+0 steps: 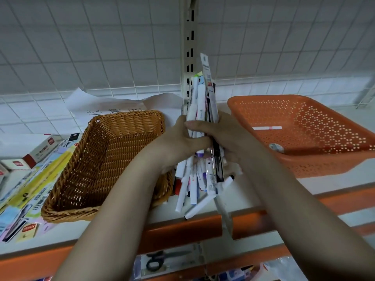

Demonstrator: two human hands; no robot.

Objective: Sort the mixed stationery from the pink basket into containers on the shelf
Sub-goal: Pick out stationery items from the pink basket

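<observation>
A thick bundle of pens and markers [199,102] stands nearly upright above the shelf, between two containers. My left hand [180,142] grips the bundle from the left. My right hand [229,134] grips it from the right, thumb laid across the front. Pen ends fan out below my hands. An empty brown wicker basket [97,169] sits to the left. An orange perforated plastic basket [316,126] sits to the right, holding one white pen [267,128] and a small round item [276,148]. The pink basket is not in view.
Boxes and flat packs of stationery [30,165] lie at the far left of the white shelf [203,214]. Crumpled paper [113,105] lies behind the wicker basket. A slotted metal upright [189,41] and wire grid stand behind. Packaged scissors [160,260] lie on the lower shelf.
</observation>
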